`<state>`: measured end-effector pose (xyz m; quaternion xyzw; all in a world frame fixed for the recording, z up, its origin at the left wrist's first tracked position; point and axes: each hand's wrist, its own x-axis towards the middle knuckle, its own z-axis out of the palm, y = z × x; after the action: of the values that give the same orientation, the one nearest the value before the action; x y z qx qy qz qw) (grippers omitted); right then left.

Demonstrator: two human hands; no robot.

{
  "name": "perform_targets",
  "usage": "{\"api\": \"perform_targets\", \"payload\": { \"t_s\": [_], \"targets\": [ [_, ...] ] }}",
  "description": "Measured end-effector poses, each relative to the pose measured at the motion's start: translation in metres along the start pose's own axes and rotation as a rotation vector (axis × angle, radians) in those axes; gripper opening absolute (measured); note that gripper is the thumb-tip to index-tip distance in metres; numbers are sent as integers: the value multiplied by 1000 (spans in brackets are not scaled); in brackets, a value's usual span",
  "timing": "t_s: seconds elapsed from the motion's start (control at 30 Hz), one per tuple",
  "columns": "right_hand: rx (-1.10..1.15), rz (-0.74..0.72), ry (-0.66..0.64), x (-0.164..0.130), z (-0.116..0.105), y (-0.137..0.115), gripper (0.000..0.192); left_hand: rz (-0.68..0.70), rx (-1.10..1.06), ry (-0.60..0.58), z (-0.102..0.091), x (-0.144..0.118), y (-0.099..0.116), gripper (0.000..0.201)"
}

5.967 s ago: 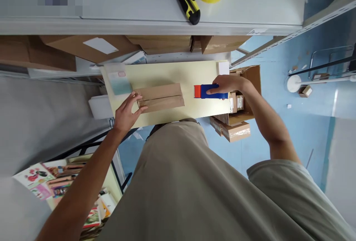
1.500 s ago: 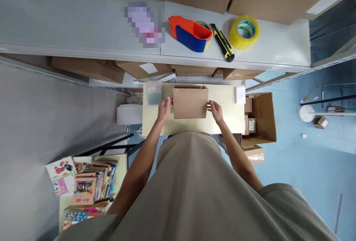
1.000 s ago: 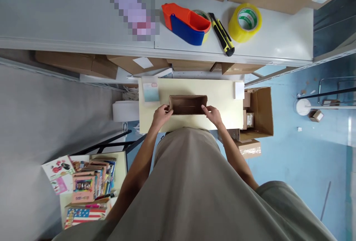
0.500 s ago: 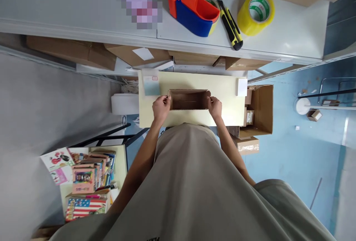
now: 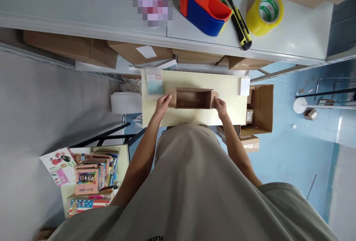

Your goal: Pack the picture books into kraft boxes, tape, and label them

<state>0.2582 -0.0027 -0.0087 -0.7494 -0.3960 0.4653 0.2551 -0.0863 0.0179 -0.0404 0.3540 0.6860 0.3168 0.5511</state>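
Observation:
An open cardboard box stands on the pale yellow table in front of me, and its inside shows nothing but brown walls and floor. My left hand pinches the box's left end flap, which is folded outward. On the opposite end, my right hand pinches the right flap, also folded outward. Left of the box lies a pale blue-and-white card or packet. A small white block-like stack sits near the table's right edge.
A grey shelf beyond the table holds a red-and-blue tape dispenser, a box cutter and a yellow tape roll. A large carton stands to the right. Books fill a side table at lower left.
Both hands have moved outward, and the end flaps of the box now lean out away from its opening. The view has shifted slightly.

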Motion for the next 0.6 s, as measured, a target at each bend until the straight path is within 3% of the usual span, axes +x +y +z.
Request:
{"api": "perform_targets", "payload": {
  "t_s": [0.2, 0.33, 0.4, 0.47, 0.6],
  "targets": [
    [-171, -151, 312, -21, -7, -20, 77, 58, -97, -70, -30, 5, -9, 64],
    [-237, -361, 485, -53, 13, -65, 60, 109, 69, 193, -65, 41, -27, 50],
    [-192, -444, 438, -74, 39, -97, 51, 128, 180, 279, -76, 63, -36, 51],
    [-138, -508, 320, -93, 79, -126, 44, 135, 250, 266, -81, 79, -43, 56],
    [-94, -587, -68, -106, 189, -154, 41, 138, 277, 149, -84, 94, -55, 56]
  ]
}}
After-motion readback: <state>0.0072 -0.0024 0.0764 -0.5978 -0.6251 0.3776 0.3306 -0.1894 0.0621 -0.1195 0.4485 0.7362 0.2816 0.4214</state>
